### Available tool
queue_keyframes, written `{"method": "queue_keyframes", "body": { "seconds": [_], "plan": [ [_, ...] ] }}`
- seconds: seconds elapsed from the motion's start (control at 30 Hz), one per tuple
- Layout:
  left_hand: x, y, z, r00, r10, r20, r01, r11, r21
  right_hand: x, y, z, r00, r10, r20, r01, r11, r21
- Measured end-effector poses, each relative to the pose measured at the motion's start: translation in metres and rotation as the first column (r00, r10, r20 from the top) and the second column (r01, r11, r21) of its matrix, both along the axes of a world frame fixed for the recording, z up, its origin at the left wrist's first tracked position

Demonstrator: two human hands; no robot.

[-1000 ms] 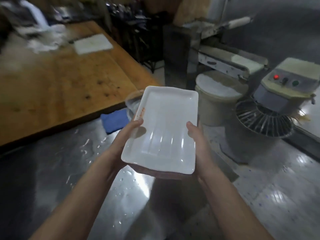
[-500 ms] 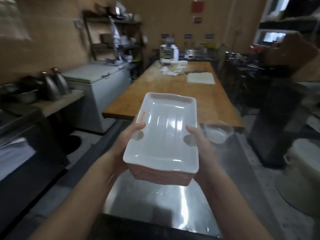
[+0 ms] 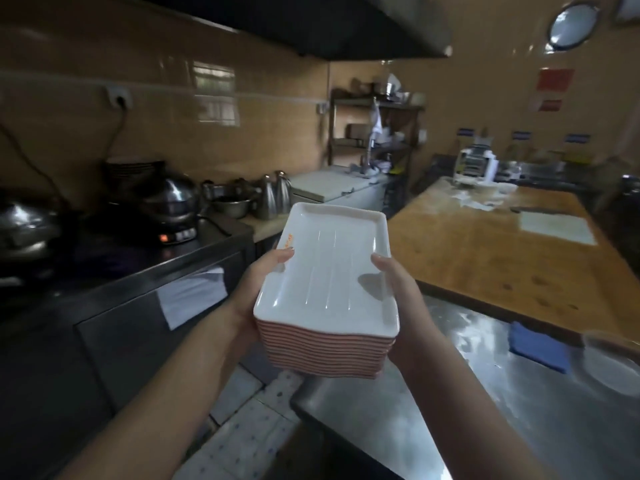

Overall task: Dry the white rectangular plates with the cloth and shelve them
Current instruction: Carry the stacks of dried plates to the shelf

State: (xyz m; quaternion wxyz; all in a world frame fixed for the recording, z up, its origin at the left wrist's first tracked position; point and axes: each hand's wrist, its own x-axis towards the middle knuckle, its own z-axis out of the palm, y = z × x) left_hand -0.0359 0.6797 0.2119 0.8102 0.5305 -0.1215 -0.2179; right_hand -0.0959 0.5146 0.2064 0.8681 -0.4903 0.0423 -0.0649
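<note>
On the dark counter at far left we see a domed steel pot on a cooker whose panel glows orange, its writing too blurred to read. Further along stand two steel jugs.

The left hand grasps the stack of white rectangular plates from its left side, with the thumb hooked over the top rim and the fingers hidden beneath. The stack is carried in the air at mid-frame, above the tiled floor and the near corner of the steel counter. The top plate is glossy white, with a raised rim, rounded corners and three faint ribs running down its well. An orange marking sits on its left rim, but we cannot read it. The stacked edges below show as thin reddish stripes; there are many, too fine for us to count. The right hand clasps the opposite side, thumb on the rim.

To the right lies a long wooden table bearing one white cutting board. One folded blue cloth rests on the steel counter, beside a clear glass bowl. Two red wall signs are illegible.
</note>
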Motion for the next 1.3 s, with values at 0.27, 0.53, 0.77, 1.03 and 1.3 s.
{"method": "queue_keyframes", "body": {
  "seconds": [0.27,0.53,0.77,1.03,1.3],
  "plan": [
    [0.088,0.145,0.013,0.999,0.035,0.037,-0.036,0.999,0.035,0.091,0.143,0.014,0.999,0.018,-0.038,-0.017,0.999,0.048],
    [0.176,0.200,0.019,0.997,0.064,0.036,-0.064,0.998,-0.003,0.168,0.200,0.032,0.998,-0.034,-0.050,0.030,0.997,-0.068],
    [0.275,0.190,0.013,0.999,0.040,0.031,-0.040,0.999,-0.004,0.259,0.194,0.031,0.994,-0.072,-0.087,0.066,0.995,-0.078],
    [0.431,0.142,0.001,0.999,-0.037,-0.015,0.038,0.999,0.035,0.409,0.154,0.019,0.982,-0.132,-0.135,0.124,0.990,-0.061],
    [0.568,0.098,0.009,0.997,-0.037,-0.061,0.046,0.989,0.142,0.524,0.122,0.032,0.959,-0.247,-0.138,0.234,0.967,-0.103]
  ]
}}
